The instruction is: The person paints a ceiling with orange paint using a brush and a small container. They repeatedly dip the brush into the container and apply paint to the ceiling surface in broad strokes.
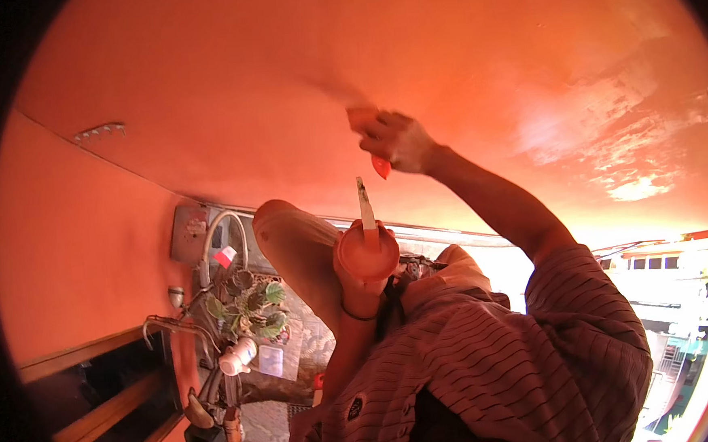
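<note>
Striped shirt (492, 350) cloth fills the space nearest the camera, below both hands. Up ahead, the right hand (399, 143) curls its fingers firmly around a flat red-orange tool (361, 118), one end poking out beneath the palm; whether its edge touches the orange wall (280, 71) beyond is hard to tell. Below and left of that hand, the left hand (361, 288) is cupped, half closed, around a round bowl (369, 265) with orange inside, and a pale, dark-tipped blade (364, 202) stands up from it. A bent leg (297, 245) rises just left of this hand; farther left are a leafy plant (250, 306) and a white container (237, 357). Well right of the right hand, the wall shines in a glossy patch.
</note>
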Demonstrator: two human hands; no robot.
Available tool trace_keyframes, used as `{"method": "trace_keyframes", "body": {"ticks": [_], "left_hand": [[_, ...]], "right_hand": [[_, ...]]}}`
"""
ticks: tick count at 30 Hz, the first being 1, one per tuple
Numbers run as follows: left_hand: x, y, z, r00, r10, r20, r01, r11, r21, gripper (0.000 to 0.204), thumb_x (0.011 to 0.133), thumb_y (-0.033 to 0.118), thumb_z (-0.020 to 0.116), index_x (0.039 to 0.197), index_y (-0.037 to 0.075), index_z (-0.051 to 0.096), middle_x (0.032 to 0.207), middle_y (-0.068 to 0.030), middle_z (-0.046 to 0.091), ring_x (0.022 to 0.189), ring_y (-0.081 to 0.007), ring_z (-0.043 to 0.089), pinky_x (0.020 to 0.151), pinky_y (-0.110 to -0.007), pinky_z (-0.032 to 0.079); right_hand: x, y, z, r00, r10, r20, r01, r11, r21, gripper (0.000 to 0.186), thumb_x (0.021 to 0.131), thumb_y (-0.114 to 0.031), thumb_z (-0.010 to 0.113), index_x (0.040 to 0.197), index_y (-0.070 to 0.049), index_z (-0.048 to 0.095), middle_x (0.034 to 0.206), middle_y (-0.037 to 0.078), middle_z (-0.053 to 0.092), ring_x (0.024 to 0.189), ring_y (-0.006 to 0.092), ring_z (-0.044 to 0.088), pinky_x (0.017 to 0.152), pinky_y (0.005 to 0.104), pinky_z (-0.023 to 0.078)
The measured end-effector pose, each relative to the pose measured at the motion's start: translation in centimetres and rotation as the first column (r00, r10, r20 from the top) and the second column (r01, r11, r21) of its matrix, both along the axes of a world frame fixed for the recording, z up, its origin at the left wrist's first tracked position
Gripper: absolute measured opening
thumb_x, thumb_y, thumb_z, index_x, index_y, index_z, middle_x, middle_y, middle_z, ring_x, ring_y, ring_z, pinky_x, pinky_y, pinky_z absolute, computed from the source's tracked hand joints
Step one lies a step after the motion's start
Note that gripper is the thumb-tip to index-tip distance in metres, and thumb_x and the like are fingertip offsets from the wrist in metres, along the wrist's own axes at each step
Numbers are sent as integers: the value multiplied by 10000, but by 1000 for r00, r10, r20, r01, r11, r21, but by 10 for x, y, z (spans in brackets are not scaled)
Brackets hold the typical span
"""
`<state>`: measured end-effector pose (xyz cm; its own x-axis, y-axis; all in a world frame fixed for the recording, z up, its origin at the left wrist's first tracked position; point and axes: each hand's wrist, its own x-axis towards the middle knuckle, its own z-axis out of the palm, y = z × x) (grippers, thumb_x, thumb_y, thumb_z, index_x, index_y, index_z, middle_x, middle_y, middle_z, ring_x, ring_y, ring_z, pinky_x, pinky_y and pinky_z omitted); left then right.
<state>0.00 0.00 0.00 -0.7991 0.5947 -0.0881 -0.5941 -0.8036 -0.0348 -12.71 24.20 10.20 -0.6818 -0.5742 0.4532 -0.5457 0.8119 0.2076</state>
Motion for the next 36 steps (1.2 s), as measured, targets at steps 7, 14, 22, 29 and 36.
{"method": "trace_keyframes", "body": {"ticks": [7,14,22,29,36], "left_hand": [[41,29,3,997,-34,71,28,996,81,518,1043,483,511,1340,69,606,1309,-218,623,1205,-418,606,923,-565,567],[37,28,-9,998,-54,32,52,996,69,507,1021,500,549,1383,150,606,1401,-202,579,1271,-451,577,831,-574,594],[36,21,-14,995,-95,29,94,995,20,531,994,524,590,1387,167,610,1407,-180,589,1293,-444,571,837,-552,587],[37,24,-12,998,-66,16,66,998,-8,523,988,518,607,1376,167,620,1374,-170,613,1304,-442,550,837,-538,582],[36,28,-12,995,-76,70,75,997,20,532,1008,535,558,1360,141,621,1365,-185,613,1277,-444,568,793,-544,592]], "right_hand": [[69,83,127,979,-137,-148,91,955,-283,256,739,28,715,937,-129,760,1026,74,727,960,238,699,741,358,591],[89,109,152,776,-136,-616,126,990,-61,191,690,-148,741,881,-151,729,1048,39,692,972,232,661,796,370,576],[108,82,-29,939,-212,270,210,977,38,148,736,-178,727,882,-193,707,1184,10,660,1010,244,653,821,408,570],[106,105,118,946,-248,-210,178,936,-304,251,664,-87,734,904,-153,700,1031,33,704,889,253,680,737,374,563],[83,76,64,884,-165,-437,142,986,-84,163,717,-262,693,861,-188,678,1128,4,644,1048,233,613,863,404,530]]}}
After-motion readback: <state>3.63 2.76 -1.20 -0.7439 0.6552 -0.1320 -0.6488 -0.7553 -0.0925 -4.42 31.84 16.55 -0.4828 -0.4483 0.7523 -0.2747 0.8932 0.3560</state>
